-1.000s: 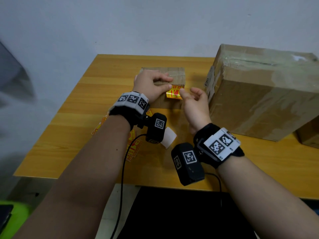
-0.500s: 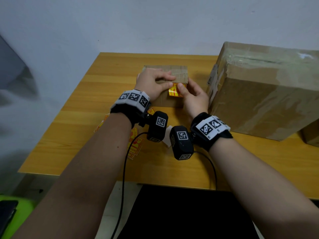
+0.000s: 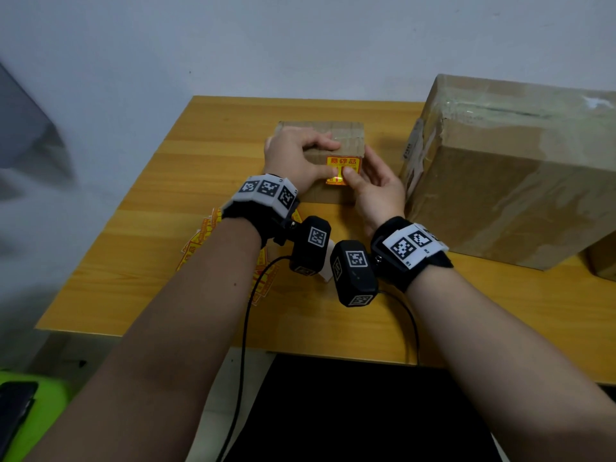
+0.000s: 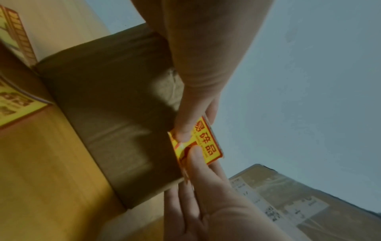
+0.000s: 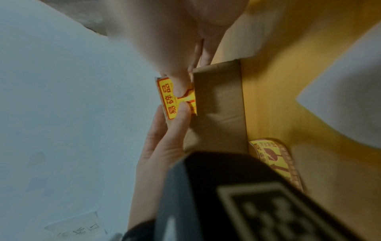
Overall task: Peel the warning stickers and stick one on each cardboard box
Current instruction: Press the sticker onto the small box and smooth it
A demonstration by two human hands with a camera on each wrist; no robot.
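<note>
A small cardboard box (image 3: 346, 135) lies at the back middle of the wooden table (image 3: 200, 181). A yellow and red warning sticker (image 3: 343, 163) lies flat on its near face, towards the right end. My left hand (image 3: 296, 158) grips the box, fingers curled over its top edge and thumb on the sticker's lower left. My right hand (image 3: 373, 188) lies along the box's right side with fairly straight fingers, its thumb pressing the sticker's lower part. The wrist views show both thumbs on the sticker (image 4: 208, 143) (image 5: 166, 96). A big taped cardboard box (image 3: 510, 168) stands to the right.
A heap of loose warning stickers (image 3: 200, 238) lies on the table under my left wrist, with a white backing slip (image 3: 328, 275) beside it. Part of another carton (image 3: 603, 261) shows at the far right edge. A green object (image 3: 30, 415) sits below the table at left.
My right hand moved forward and brought the sticker against the small box. The sticker went from tilted and loose to flat on the box, with both thumbs on it.
</note>
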